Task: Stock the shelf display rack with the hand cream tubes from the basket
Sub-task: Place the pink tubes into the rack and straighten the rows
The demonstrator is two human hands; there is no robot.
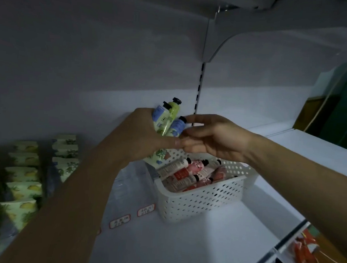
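Note:
My left hand (140, 135) grips a bunch of hand cream tubes (167, 118), green and blue, with black caps pointing up, above the white perforated basket (200, 204). My right hand (213, 137) reaches in from the right, its fingers straight and touching the blue tube (178, 126) at the bunch's right side. Several pink, red and white tubes (188, 173) lie in the basket on the white shelf (182, 243). Rows of green and blue tubes (23, 175) stand in the display rack at the left.
Small red-framed price labels (145, 210) sit on the shelf in front of the basket. The shelf's back panel has a slotted upright (199, 88) and a bracket above. An orange object (303, 251) lies below the shelf's front edge at right.

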